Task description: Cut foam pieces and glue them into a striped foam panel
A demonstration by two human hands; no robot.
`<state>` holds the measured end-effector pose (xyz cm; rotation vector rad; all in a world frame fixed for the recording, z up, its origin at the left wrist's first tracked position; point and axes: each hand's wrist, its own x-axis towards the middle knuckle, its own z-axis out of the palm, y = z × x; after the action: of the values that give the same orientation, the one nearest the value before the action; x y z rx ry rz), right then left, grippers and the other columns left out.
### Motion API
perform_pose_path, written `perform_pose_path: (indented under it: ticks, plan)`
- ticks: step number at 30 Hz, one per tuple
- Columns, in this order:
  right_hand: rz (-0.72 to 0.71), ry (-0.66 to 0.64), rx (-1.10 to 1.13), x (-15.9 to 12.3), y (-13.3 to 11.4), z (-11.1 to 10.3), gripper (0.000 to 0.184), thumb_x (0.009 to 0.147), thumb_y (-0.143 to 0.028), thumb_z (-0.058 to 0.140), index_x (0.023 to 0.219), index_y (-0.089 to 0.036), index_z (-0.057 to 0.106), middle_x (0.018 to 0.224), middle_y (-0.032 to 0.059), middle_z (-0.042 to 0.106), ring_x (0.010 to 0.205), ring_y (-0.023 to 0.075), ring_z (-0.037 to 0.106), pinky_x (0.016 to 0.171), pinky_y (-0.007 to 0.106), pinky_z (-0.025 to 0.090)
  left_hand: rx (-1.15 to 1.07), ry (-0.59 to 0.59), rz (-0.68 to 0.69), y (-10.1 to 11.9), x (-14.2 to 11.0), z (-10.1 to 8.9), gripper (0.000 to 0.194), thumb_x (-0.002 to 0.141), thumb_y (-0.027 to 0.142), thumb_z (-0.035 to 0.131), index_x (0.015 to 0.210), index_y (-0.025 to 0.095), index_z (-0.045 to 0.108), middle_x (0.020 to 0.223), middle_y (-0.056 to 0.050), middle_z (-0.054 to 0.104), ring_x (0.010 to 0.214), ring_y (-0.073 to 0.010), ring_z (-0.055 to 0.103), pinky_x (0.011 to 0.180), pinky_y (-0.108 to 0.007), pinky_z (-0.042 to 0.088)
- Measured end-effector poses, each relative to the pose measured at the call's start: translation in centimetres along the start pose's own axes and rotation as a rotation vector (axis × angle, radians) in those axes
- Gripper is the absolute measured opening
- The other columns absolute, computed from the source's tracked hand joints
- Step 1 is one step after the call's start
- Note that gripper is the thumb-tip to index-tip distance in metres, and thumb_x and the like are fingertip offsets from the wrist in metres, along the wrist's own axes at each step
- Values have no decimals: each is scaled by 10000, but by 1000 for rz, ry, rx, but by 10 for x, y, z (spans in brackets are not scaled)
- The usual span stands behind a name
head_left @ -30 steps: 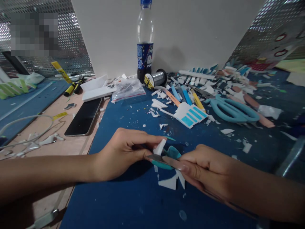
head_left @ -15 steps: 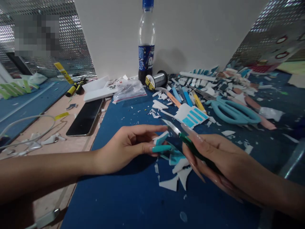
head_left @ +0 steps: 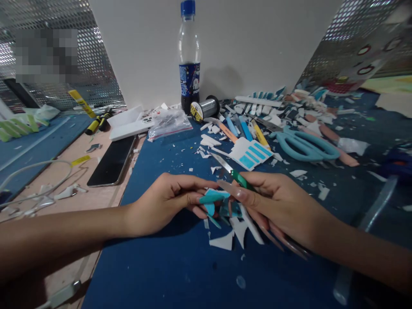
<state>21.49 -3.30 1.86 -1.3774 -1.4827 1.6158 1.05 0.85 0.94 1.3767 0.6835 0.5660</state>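
Observation:
My left hand point(head_left: 164, 204) pinches a small teal foam piece point(head_left: 212, 196) between thumb and fingers, just above the blue mat point(head_left: 154, 266). My right hand point(head_left: 280, 206) meets it from the right, its fingers wrapped round a green-handled craft knife point(head_left: 240, 178) whose blade point(head_left: 221, 162) points up and away to the left. The right forefinger also touches the teal piece. Under the two hands lie white and teal offcuts point(head_left: 233, 231).
Blue scissors point(head_left: 304, 146), a striped blue-and-white card point(head_left: 251, 154), pens, a wire spool point(head_left: 204, 109) and a cola bottle point(head_left: 189, 60) stand beyond the hands. A dark phone point(head_left: 112, 161), a white box and a cable lie to the left. Scraps litter the right side.
The right hand lifted the knife off the teal piece, swung the blade upward, then closed back in on the left hand. The teal piece was turned in my left fingers.

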Motion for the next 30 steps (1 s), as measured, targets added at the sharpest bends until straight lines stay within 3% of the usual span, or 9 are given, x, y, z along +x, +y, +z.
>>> perform_pose_path:
  ticks: [4, 8, 15, 19, 23, 26, 28, 30]
  plan:
    - [-20, -39, -75, -1, -3, 2, 368, 796, -530, 580, 693, -179, 534, 371, -92, 415, 262, 35, 373, 274, 133, 309, -2, -37, -39, 0, -1, 1, 112, 791, 213, 672, 837, 111, 681, 625, -11, 688, 527, -95, 662, 526, -147, 563]
    - [-33, -52, -90, -1, -3, 2, 393, 807, -550, 548, 702, -172, 557, 382, -76, 449, 264, 27, 366, 282, 129, 294, 44, 0, -24, -1, -1, 0, 138, 801, 245, 662, 824, 109, 651, 648, -6, 668, 538, -83, 654, 546, -147, 560]
    - [134, -76, -90, -2, -7, 1, 367, 795, -520, 588, 693, -168, 592, 359, -78, 453, 250, 46, 402, 282, 143, 327, 62, 56, 0, -2, 1, 2, 137, 828, 239, 628, 881, 114, 608, 696, -5, 656, 586, -78, 646, 562, -151, 548]
    - [64, -39, -52, -1, -7, 0, 343, 804, -492, 594, 706, -164, 614, 333, -82, 434, 239, 32, 365, 278, 128, 297, 106, 181, 63, -2, 1, -2, 239, 848, 317, 602, 698, 131, 581, 589, 19, 617, 551, -62, 599, 548, -141, 502]
    - [55, -8, -21, 0, -4, -1, 349, 802, -499, 592, 721, -161, 629, 329, -81, 437, 237, 29, 352, 281, 129, 300, 261, 351, 123, -3, 0, -8, 461, 864, 456, 532, 530, 139, 522, 498, 11, 530, 412, -45, 439, 395, -158, 342]
    - [52, 0, 17, 1, -3, 0, 343, 789, -494, 611, 698, -163, 616, 320, -84, 431, 232, 27, 346, 279, 130, 300, 394, 361, 182, -4, -3, -8, 429, 888, 493, 467, 662, 142, 568, 602, -6, 550, 493, -71, 473, 450, -183, 374]
    - [59, 9, 74, 1, -2, 1, 337, 781, -499, 616, 692, -175, 596, 312, -91, 421, 220, 30, 329, 265, 134, 290, 570, 305, 240, -3, -5, -5, 328, 867, 476, 522, 879, 153, 576, 754, -18, 577, 623, -102, 526, 542, -204, 427]
    - [59, 13, 130, 2, -1, 2, 331, 774, -504, 618, 696, -185, 580, 305, -97, 415, 210, 36, 321, 255, 139, 285, 806, 243, 323, -2, -7, -2, 325, 827, 464, 593, 947, 165, 546, 829, -22, 566, 711, -128, 527, 590, -226, 433]
